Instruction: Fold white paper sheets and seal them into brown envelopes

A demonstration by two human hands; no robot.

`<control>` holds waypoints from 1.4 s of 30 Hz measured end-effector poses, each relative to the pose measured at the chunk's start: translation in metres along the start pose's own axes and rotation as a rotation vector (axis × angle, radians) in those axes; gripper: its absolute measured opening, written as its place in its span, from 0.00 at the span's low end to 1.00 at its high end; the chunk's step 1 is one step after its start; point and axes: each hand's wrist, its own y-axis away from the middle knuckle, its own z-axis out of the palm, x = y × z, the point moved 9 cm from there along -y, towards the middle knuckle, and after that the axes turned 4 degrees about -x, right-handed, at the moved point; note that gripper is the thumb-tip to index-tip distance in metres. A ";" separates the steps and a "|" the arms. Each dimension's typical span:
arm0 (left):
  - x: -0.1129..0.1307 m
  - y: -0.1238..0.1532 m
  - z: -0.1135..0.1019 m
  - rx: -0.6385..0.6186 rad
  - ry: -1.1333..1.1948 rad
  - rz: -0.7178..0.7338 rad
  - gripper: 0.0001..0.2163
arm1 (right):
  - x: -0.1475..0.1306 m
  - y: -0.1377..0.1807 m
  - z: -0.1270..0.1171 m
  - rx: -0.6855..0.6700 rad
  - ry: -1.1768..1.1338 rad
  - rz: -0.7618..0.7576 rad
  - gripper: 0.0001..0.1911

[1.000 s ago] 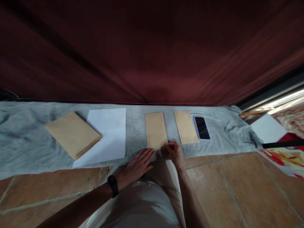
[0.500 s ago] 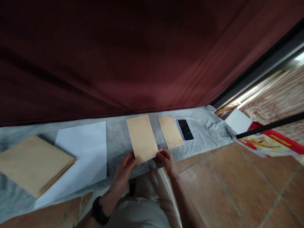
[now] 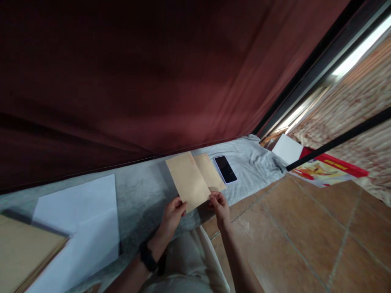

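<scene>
A dark red curtain (image 3: 137, 73) fills the far side, its lower edge meeting a grey cloth (image 3: 143, 191) spread over the tiled floor (image 3: 290, 236). On the cloth at the left lies a white sheet (image 3: 79, 211), and a stack of brown envelopes (image 3: 24, 252) is cut off at the near left corner. The held envelope (image 3: 187, 181) is long, plain and tan, and it is raised over the middle of the cloth. Faint red print near its far right corner is too blurred to read. It covers the left part of a second envelope (image 3: 214, 171), which lies flat just left of a dark-screened phone (image 3: 225, 169). The left hand (image 3: 172, 213) pinches the held envelope's near left corner, and the right hand (image 3: 220, 205) pinches its near right corner. A black wristband (image 3: 147, 256) circles the left wrist.
</scene>
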 end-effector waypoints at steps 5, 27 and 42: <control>0.006 -0.018 0.027 -0.062 0.004 0.023 0.13 | -0.004 -0.009 -0.024 0.104 -0.062 -0.056 0.27; -0.003 -0.070 0.072 -0.106 -0.156 -0.041 0.12 | -0.003 -0.026 -0.056 0.191 0.007 -0.076 0.22; -0.011 -0.076 0.077 -0.108 -0.331 -0.128 0.09 | -0.003 -0.027 -0.056 0.170 0.088 -0.140 0.19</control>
